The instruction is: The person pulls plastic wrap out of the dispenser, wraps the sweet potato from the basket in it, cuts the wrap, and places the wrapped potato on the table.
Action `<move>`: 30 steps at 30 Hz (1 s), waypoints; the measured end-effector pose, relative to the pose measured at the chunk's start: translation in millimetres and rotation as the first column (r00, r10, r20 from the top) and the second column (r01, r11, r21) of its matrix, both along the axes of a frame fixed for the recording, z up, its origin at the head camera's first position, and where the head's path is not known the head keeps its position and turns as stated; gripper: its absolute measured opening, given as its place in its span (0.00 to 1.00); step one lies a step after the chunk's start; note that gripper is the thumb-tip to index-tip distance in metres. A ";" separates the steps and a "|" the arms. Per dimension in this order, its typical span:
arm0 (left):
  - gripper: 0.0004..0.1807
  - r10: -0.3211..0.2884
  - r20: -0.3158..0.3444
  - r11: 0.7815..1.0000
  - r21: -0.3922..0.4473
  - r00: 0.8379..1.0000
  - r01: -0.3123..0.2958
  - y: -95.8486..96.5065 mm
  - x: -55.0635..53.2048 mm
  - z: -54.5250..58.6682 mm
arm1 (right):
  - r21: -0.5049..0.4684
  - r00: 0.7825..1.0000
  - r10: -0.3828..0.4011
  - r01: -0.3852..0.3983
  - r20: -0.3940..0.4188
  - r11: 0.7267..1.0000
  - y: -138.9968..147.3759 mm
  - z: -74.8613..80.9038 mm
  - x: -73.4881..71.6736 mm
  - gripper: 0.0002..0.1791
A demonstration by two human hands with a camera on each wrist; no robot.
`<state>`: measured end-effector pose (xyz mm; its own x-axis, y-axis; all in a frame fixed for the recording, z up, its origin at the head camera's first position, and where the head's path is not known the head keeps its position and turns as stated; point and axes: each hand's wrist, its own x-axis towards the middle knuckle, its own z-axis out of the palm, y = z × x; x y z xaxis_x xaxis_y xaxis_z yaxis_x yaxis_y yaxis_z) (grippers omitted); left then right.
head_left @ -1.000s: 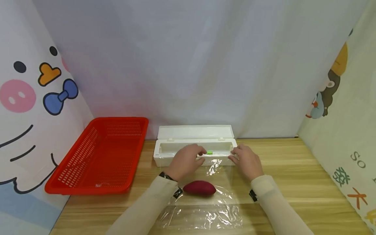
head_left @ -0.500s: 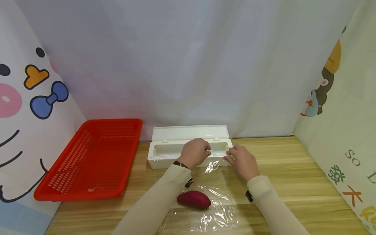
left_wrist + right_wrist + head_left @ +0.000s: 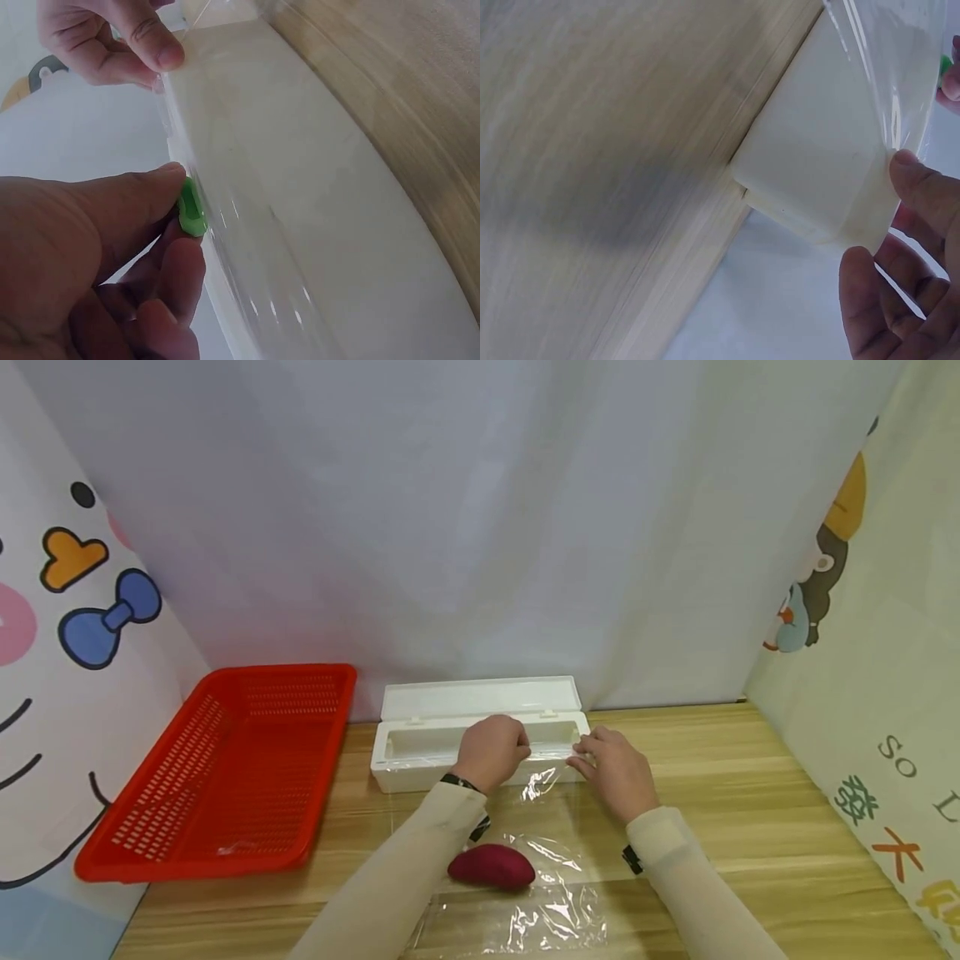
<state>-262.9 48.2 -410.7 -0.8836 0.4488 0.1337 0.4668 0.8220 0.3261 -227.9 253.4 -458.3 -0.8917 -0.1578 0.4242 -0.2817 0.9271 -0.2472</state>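
A white cling film dispenser box stands on the table with its lid raised. Clear cling film runs from its front edge toward the person, and a dark purple sweet potato lies on it. My left hand pinches a small green slide cutter between thumb and fingers at the box's front edge, right of middle; the cutter is hidden in the head view. At the right front corner, my right hand pinches the film against the box rim, thumb on the film.
A red plastic basket with slotted sides stands left of the box. Behind the box hangs a pale curtain. Printed cloth panels close off both sides of the wooden table.
My left hand has moved right along the box edge and taken hold of the green slide cutter, covering it in the head view. My right hand stays at the corner. The head view has shifted slightly.
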 end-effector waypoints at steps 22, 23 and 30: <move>0.16 0.014 -0.068 0.998 0.059 0.998 -0.010 -11.6 8.6 -5.0 | -0.032 1.000 -0.018 0.018 0.005 0.999 -2.1 -0.2 2.5 0.11; 0.16 0.011 -0.070 0.998 0.062 0.997 -0.007 -12.6 8.8 -5.0 | -0.031 1.000 -0.020 0.020 0.006 0.999 -2.1 -0.1 2.6 0.11; 0.14 0.011 -0.093 0.996 0.091 0.996 -0.003 -20.2 10.5 -8.5 | -0.033 0.999 -0.025 0.026 0.025 0.999 -3.3 0.5 4.3 0.11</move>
